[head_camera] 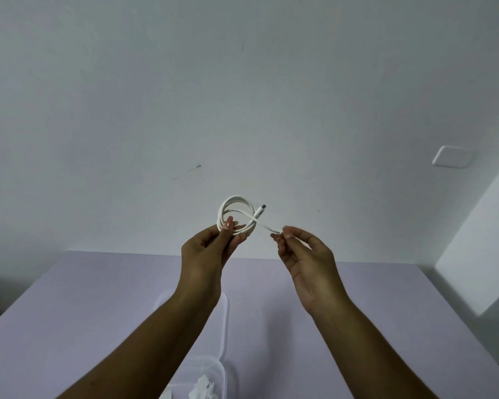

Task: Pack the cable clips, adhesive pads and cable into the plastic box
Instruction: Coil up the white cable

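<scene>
A pale lavender tabletop [69, 312] meets a plain white wall [185, 82] bearing a small dark smudge [198, 167] and, farther right, a white switch plate [451, 156] near a jutting wall corner [478, 254].

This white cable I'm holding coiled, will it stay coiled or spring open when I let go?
Likely springy: the white cable holds its loops only where the left hand pinches them, so it may spread once released. Probably light, since the right hand holds its end with fingertips alone. Its thin loops should bend easily into the plastic box.
</scene>
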